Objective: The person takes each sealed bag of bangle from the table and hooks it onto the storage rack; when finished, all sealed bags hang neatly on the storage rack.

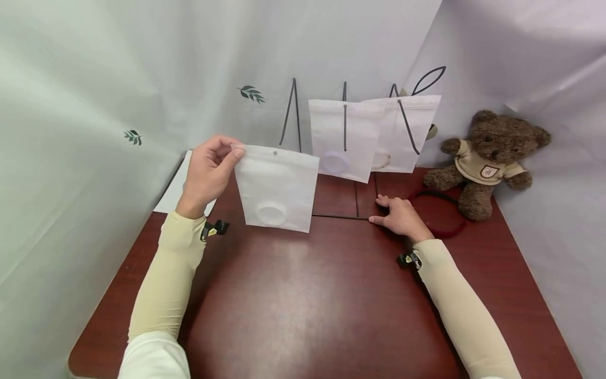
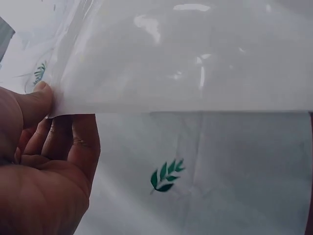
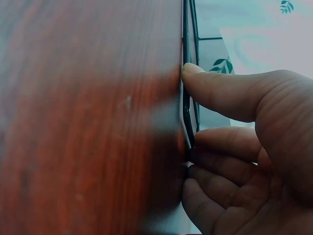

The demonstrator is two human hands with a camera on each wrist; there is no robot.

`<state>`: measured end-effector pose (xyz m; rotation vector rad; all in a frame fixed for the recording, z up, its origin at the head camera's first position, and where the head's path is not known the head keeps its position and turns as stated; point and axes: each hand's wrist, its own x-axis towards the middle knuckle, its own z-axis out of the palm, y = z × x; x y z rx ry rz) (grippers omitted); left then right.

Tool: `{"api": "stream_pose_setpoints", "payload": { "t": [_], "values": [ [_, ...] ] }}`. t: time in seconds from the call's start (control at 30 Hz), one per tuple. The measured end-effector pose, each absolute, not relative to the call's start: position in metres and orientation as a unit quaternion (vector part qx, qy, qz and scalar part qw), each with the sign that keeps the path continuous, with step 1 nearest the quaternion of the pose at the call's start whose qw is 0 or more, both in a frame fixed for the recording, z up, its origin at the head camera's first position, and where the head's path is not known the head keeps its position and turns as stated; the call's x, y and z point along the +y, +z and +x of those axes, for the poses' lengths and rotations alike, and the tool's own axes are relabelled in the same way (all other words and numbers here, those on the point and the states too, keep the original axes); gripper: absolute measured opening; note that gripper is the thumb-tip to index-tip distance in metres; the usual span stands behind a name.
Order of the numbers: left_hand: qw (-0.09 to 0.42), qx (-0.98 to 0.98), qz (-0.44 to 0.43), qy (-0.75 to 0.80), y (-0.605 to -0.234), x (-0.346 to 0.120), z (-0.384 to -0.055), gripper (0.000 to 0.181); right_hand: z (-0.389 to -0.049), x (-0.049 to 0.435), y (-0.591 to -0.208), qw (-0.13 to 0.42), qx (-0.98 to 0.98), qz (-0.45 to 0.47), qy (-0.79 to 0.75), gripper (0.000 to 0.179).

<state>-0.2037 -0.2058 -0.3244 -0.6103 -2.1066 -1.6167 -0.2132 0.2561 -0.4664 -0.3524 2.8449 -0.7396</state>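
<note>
My left hand (image 1: 208,171) pinches the top left corner of a white translucent pouch (image 1: 279,184) between thumb and fingers. A small punched hole shows near the pouch's top edge, and a pale ring shape low inside it. In the left wrist view the pouch (image 2: 161,58) spreads out from my thumb. My right hand (image 1: 402,217) holds the front base corner of a black wire rack (image 1: 338,216), low at the table. In the right wrist view my thumb and fingers lie about the black wire (image 3: 186,105). Two similar pouches, one left (image 1: 347,134) and one right (image 1: 409,123), hang from the rack's prongs.
A brown teddy bear (image 1: 494,158) in a beige top sits at the back right. Beside it lies a dark red hoop (image 1: 445,231). A white sheet-like thing (image 1: 170,195) lies behind my left hand on the reddish-brown table (image 1: 303,305). Pale curtains enclose the table.
</note>
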Motion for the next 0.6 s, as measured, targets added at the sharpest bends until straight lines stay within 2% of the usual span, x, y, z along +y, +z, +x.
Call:
{"api": "stream_pose_setpoints", "payload": {
  "t": [0.4, 0.6],
  "values": [
    [0.225, -0.762, -0.191, -0.577, -0.322, -0.193, -0.220, 0.011, -0.214, 0.253, -0.467, 0.098, 0.955, -0.119, -0.254, 0.072],
    [0.210, -0.750, -0.183, -0.600, -0.326, -0.187, -0.235, 0.015, -0.213, 0.256, -0.469, 0.097, 0.955, -0.116, -0.253, 0.072]
  ]
}}
